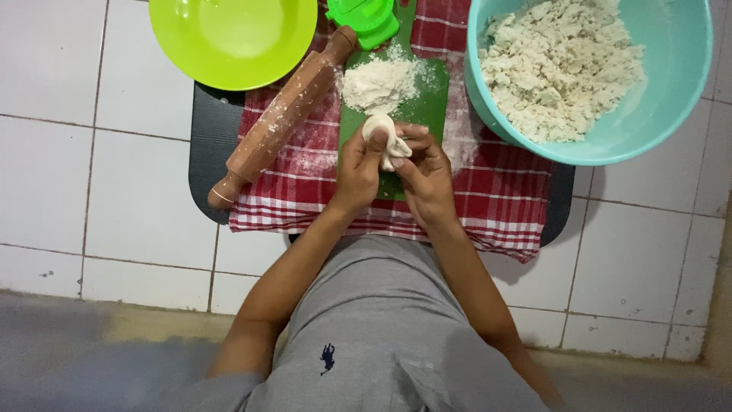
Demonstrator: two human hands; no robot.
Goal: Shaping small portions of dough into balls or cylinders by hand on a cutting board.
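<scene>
Both hands, left hand [358, 169] & right hand [424, 174], pinch one dough piece [383, 137] btwn fingertips just above green board [427, 103], flour pile [379, 82] right beyond it, rolling pin [284, 117] to left, teal bowl [671, 99] w/ crumbly dough to right.

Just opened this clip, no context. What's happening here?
A person is working a small piece of dough with both hands, left hand and right hand, held just above a green cutting board. The board carries a pile of flour and sits on a red checked cloth. A wooden rolling pin lies on the cloth to the left, below an empty green bowl. A teal bowl at right holds crumbly dough mix.
</scene>
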